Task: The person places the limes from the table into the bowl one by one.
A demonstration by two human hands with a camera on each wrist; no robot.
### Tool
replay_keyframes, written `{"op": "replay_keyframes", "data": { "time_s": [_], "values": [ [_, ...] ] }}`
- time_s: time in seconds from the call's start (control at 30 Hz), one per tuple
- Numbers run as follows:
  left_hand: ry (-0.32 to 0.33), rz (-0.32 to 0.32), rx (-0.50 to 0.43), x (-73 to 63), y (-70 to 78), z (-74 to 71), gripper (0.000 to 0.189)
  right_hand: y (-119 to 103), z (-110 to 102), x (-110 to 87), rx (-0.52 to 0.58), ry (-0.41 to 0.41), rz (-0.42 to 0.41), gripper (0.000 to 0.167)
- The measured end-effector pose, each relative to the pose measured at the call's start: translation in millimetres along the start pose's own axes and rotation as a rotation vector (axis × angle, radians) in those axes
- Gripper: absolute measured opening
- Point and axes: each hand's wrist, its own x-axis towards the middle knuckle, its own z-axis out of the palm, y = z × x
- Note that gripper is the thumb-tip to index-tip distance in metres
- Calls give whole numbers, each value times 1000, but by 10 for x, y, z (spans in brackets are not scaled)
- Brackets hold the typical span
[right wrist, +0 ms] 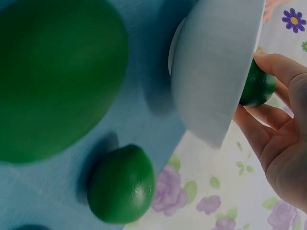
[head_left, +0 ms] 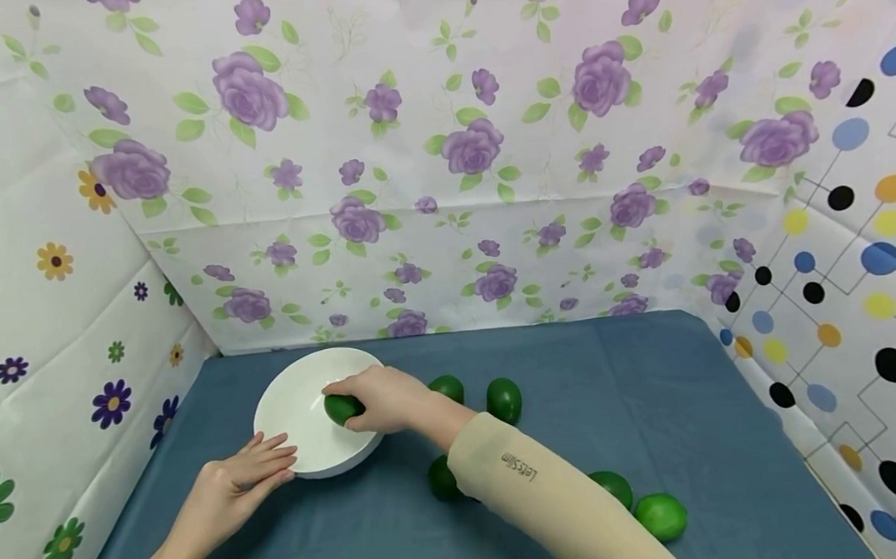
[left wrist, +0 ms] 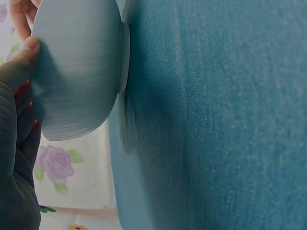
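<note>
A white bowl (head_left: 311, 402) stands on the blue cloth, its open side up. My right hand (head_left: 386, 399) reaches over its right rim and pinches a dark green lime (head_left: 343, 409) between thumb and fingers. In the right wrist view that lime (right wrist: 258, 86) is partly hidden behind the bowl's rim. At the bowl's near left edge is my left hand (head_left: 235, 489), fingers laid over the rim and thumb against the outer side. The left wrist view shows the thumb touching the rim of the bowl (left wrist: 79, 72).
Several limes lie right of the bowl: one lime (head_left: 504, 400) farther back, another lime (head_left: 447, 388) beside my right wrist, one lime (head_left: 442, 480) partly under the sleeve, and a brighter lime (head_left: 661, 516) near the front. Patterned cloth walls (head_left: 429, 180) enclose the blue table (head_left: 617, 372).
</note>
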Motion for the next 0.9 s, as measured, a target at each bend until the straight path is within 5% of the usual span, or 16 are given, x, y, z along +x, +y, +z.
{"op": "replay_keyframes", "data": {
  "time_s": [0.9],
  "values": [
    [-4, -40, -14, -15, -9, 4, 37, -185, 217, 354, -46, -63, 120, 54]
  ]
}}
